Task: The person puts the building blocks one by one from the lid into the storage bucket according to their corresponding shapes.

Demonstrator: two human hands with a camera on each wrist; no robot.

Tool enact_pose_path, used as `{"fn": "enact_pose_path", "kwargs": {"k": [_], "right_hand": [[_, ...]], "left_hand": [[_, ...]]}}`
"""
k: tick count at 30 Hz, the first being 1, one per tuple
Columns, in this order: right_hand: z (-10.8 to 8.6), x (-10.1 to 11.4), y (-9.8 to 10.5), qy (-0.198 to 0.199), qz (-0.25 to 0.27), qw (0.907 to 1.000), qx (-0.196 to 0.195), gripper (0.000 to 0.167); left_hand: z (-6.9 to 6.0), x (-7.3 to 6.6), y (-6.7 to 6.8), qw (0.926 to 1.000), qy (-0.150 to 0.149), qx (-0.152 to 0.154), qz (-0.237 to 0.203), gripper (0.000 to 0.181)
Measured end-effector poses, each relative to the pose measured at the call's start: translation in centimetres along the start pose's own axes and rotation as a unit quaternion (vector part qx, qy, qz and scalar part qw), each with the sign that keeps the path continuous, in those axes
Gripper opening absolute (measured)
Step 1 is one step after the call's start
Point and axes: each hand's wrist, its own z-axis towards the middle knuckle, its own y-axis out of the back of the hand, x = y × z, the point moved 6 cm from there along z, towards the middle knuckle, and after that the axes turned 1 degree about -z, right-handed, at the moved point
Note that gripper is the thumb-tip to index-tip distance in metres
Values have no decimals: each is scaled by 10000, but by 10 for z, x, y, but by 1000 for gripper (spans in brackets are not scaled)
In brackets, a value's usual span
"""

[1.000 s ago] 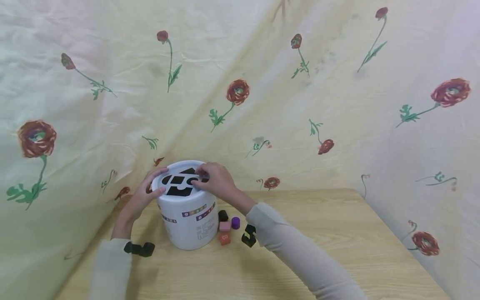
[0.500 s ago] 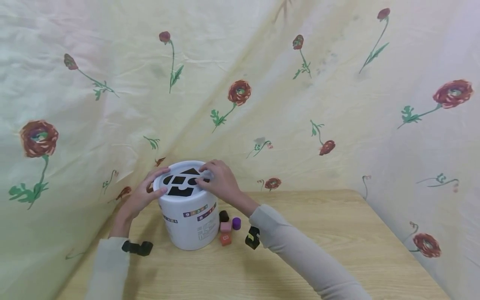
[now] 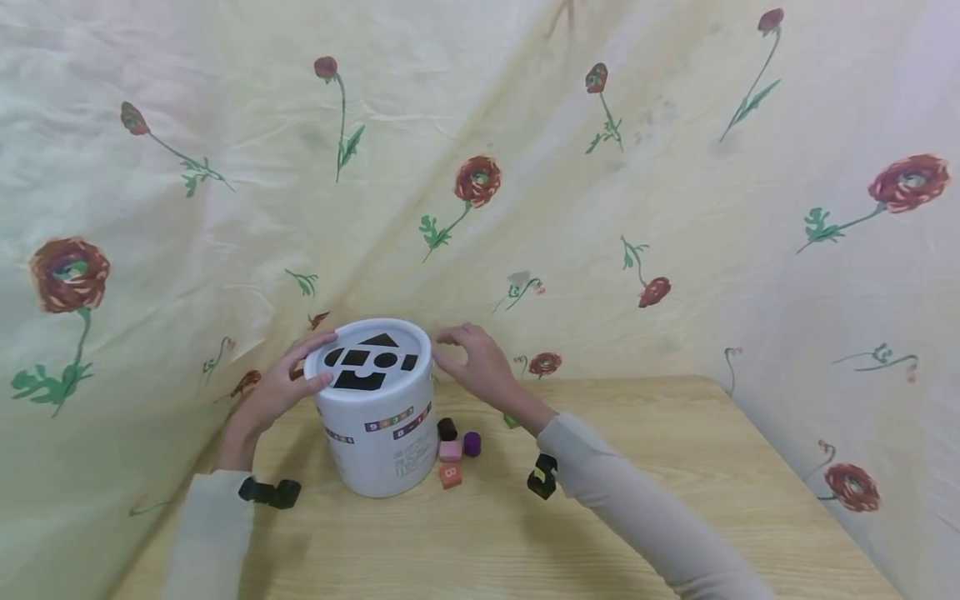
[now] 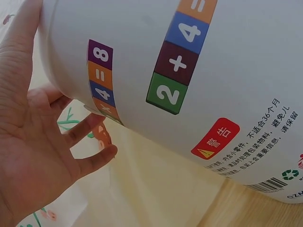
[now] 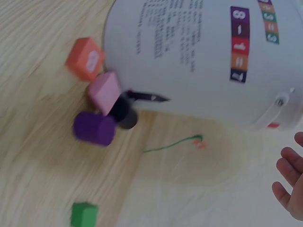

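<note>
Beneath the widely spread fingers of the left hand (image 3: 279, 387) stood a white bucket (image 3: 375, 454), upright on a wood-grain table (image 3: 660, 475); the thumb and forefinger rested at its rim, well apart from each other. Between these fingers and those of the right hand (image 3: 483, 364) lay the bucket's lid (image 3: 408, 382), pierced by 6 dark cut-outs, among them a triangle, a square and a circle. Just beside the opposite side of the rim, the right fingers were loosely bent, with a modest gap between thumb and forefinger; whether they touched the rim could not be told. Below the right fingers, close to the foot of the bucket, 4 pieces were grouped: a black cylinder (image 3: 447, 429), a purple cylinder (image 3: 472, 444), a pink block (image 3: 450, 451) and an orange-red block (image 3: 450, 476) with a pale mark, the last lying farthest from the fingers. Also below the right hand, apart from this group, lay a green block (image 5: 84, 215), mostly hidden by the forearm in the head view. Alongside the left fingers, the bucket wall carried printed coloured number tiles, including "2 + 4 =", and a red warning label (image 4: 215, 138). Beyond the fingers of both hands hung a pale cloth (image 3: 675, 217) patterned with red flowers.
</note>
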Motion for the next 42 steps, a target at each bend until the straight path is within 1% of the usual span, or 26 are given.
{"fn": "enact_pose_path", "kwargs": {"k": [2,8,12,16,19,23,27,33,38,42], "right_hand": [[-4,-8,-1,-6,6,9999,123,35],[-21,-32,-10,5,-180,9966,810,30],[-34,-45,-20,30,-356,9924,1176,25],[-45,-58,-31,80,-523,9867,1534,27],[-53,-66,-38,75,-391,9830,1794,30],[-61,-78,-46,-162,-120,9774,2106,36],[-68,-87,-51,-372,42,9729,2280,41],[-76,-96,-59,-638,79,9700,2344,43],[-80,-99,-63,-623,109,9704,2330,40],[-83,-97,-64,-498,41,9714,2323,33]], "left_hand": [[0,0,1,10000,41,-38,12,71],[2,2,4,9993,118,-253,251,72],[1,-1,2,9993,105,-252,263,71],[0,-3,1,9994,131,-222,217,71],[0,-3,-1,9995,168,-211,165,72],[1,-1,-1,9995,182,-218,131,71],[1,1,0,9995,183,-205,139,71],[0,-1,-1,9996,184,-181,129,71],[0,-1,-1,9996,182,-178,128,71],[0,0,-1,9995,186,-210,139,71]]}}
